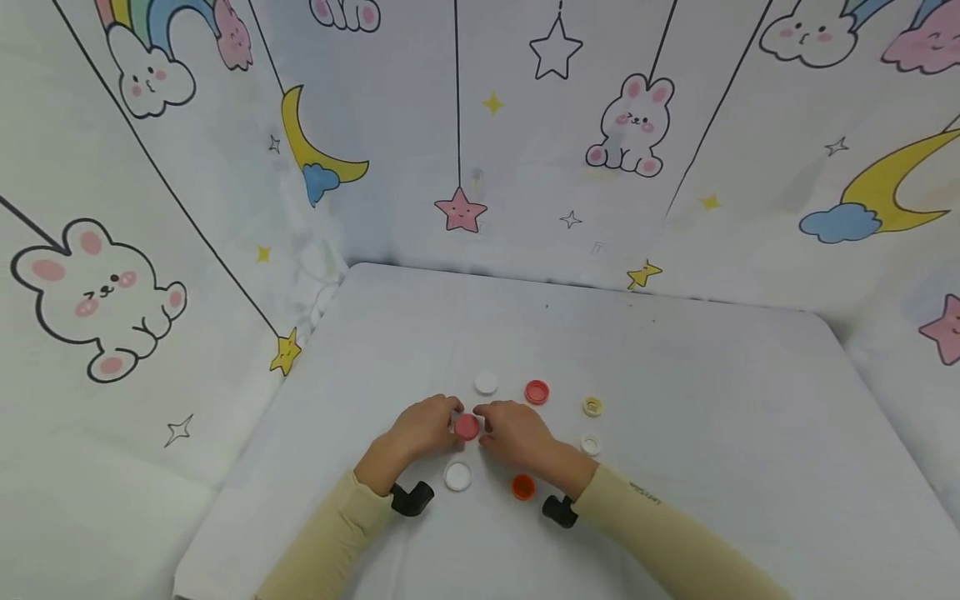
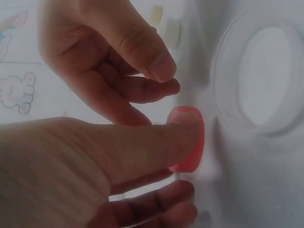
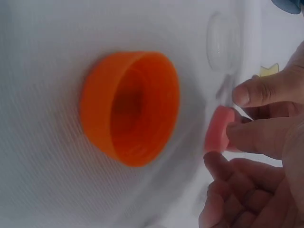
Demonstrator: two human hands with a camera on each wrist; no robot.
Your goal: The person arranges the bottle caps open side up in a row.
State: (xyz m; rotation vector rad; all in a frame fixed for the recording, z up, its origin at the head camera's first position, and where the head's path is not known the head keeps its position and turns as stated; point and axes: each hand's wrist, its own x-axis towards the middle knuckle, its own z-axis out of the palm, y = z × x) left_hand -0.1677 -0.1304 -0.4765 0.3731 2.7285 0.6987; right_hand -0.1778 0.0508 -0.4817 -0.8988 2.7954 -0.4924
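Note:
A small red bottle cap (image 1: 467, 427) is between both hands, low over the white table. My left hand (image 1: 425, 423) holds it, its thumb (image 2: 178, 142) across the red side in the left wrist view. My right hand (image 1: 517, 432) is close by on the other side, fingers loosely bent. Its fingertips stand beside the cap; whether they touch it I cannot tell. Nearer my body lie a white ring-shaped cap (image 1: 457, 477) and an orange cap (image 1: 522, 487); in the right wrist view the orange cap's hollow inside shows.
Beyond the hands lie a white cap (image 1: 486, 383) and a red ring-like cap (image 1: 536, 392). To the right are a small yellow cap (image 1: 592, 407) and a small white ring (image 1: 591, 444). Walls with cartoon drawings (image 1: 461, 210) border the white table (image 1: 712, 400).

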